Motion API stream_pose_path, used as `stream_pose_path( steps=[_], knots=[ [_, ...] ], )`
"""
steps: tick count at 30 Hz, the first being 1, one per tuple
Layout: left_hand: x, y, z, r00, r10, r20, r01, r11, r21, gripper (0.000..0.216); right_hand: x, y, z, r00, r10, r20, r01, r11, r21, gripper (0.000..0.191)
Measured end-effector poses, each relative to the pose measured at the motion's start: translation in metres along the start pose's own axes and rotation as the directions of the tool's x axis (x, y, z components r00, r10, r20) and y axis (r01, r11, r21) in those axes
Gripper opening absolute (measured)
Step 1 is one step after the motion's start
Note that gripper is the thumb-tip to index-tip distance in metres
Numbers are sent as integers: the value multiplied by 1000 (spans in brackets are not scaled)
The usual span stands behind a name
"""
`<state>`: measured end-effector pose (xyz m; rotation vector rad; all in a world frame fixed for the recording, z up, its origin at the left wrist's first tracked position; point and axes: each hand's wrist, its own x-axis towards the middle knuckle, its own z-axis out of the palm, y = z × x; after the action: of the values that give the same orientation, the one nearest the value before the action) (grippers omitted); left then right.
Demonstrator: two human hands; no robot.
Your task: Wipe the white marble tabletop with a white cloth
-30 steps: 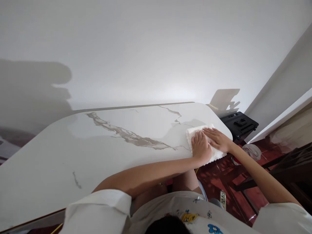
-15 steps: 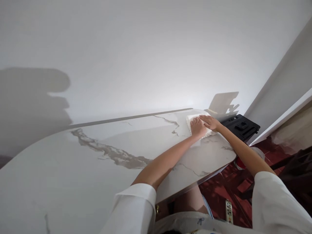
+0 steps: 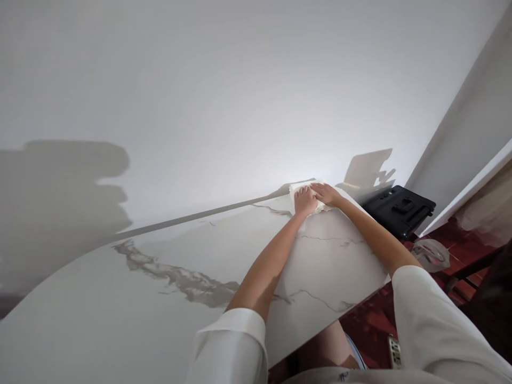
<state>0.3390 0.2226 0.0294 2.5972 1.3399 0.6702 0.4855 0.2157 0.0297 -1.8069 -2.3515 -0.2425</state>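
A folded white cloth (image 3: 299, 188) lies at the far edge of a white marble table (image 3: 168, 320) with grey veins, close to the wall. My left hand (image 3: 304, 200) presses flat on the cloth's near left part. My right hand (image 3: 326, 194) lies flat on its right part, fingers pointing left. Both arms are stretched far out over the tabletop, in white short sleeves. Most of the cloth is hidden under the two hands.
A black case (image 3: 402, 209) stands past the table's far right corner by the wall. A clear plastic bag (image 3: 432, 254) lies on the dark red floor (image 3: 368, 325) to the right. A white power strip (image 3: 394, 351) lies on the floor near my leg.
Both hands have pushed the cloth from the near right edge of the table across to its far edge by the wall. My arms have stretched out and the view has leaned forward.
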Motion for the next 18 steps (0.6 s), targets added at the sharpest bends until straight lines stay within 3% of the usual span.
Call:
stream_pose_path(
  steps=[6,12,15,18],
  knots=[
    [-64,24,-8,997,66,37,-67,998,21,50,-70,-28,-10,1000,-22,12,22,999,27,55],
    [-150,80,-19,989,66,133,-63,997,-33,55,-178,-56,-26,999,-32,-25,33,998,45,56],
    [-181,110,-18,984,107,146,-89,988,-123,57,-229,-58,-36,999,-25,-30,27,997,76,58],
    [-190,135,-12,979,117,165,-81,974,-212,57,-259,-43,-41,999,4,-33,-1,994,105,57]
  ],
)
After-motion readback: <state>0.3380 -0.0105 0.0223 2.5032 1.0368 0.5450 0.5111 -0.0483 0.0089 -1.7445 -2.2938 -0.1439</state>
